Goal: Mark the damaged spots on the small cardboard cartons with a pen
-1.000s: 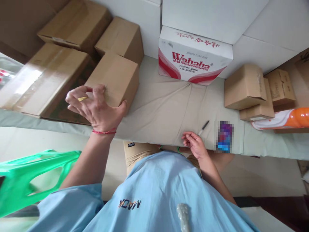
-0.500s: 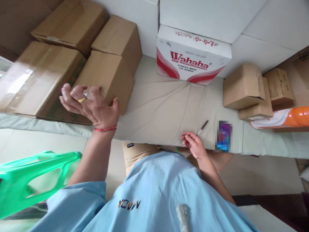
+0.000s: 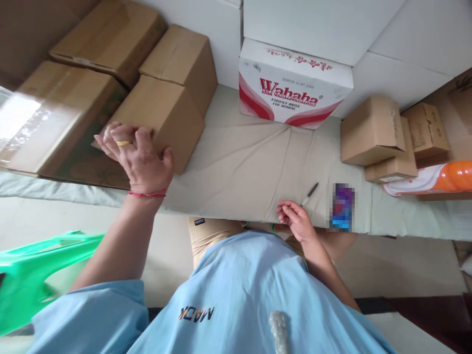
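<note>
My left hand spans the near end of a plain brown cardboard box. Its bent fingers lie over the top towards the left edge, and the thumb presses the right face; the fingertips are partly hidden. Against the left of this box stands a larger taped carton. My right hand rests at the front edge of the cloth-covered table, fingers loosely curled and nothing visible in them. Just beyond that hand lies a dark pen, and to its right a blurred-out phone-like item.
Behind stand two more brown cartons. A white and red Wahaba water carton sits at the back middle. Small boxes and an orange-capped bottle-like thing are at right. A green plastic stool stands on the floor at left.
My left hand has moved slightly left, closing more around the box. The box's near end and the large taped carton have shifted left. The right hand has stayed still.
</note>
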`<state>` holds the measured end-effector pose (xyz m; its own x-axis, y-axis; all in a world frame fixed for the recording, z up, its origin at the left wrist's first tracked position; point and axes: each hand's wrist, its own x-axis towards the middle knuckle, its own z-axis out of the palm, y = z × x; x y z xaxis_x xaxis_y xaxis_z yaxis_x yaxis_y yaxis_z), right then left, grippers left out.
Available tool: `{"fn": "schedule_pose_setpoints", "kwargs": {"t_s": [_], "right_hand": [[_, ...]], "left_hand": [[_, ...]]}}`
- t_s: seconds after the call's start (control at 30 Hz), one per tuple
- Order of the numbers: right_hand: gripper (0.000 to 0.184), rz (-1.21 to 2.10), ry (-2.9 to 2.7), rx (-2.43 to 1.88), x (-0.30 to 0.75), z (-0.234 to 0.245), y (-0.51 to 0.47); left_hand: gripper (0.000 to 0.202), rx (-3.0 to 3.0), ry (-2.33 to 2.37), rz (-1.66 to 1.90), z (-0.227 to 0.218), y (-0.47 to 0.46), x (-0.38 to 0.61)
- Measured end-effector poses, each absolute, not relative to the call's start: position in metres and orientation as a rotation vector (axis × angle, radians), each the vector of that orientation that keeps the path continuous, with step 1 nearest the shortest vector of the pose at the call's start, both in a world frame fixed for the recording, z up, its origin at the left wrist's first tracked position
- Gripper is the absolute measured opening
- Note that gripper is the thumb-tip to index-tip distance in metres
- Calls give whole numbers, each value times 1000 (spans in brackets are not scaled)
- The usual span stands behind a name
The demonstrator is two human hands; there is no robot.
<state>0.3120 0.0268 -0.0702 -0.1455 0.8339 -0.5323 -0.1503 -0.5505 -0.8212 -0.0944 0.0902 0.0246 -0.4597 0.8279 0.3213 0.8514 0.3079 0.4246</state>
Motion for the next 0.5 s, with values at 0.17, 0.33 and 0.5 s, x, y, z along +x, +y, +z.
{"fn": "schedule_pose_setpoints", "kwargs": {"t_s": [0.17,0.33,0.5], "right_hand": [[50,1771,-812,-1419,311,-69,26],[53,1759,-820,-1434,310,-68,26],[54,1733,-848,-1467,307,-67,26]], "left_hand": [[58,-1565,-2546,-776,26,84,-83],[53,-1503,-2557,-812,25,81,-78],[62,-1403,-2370,-973,-1,79,-86]]}}
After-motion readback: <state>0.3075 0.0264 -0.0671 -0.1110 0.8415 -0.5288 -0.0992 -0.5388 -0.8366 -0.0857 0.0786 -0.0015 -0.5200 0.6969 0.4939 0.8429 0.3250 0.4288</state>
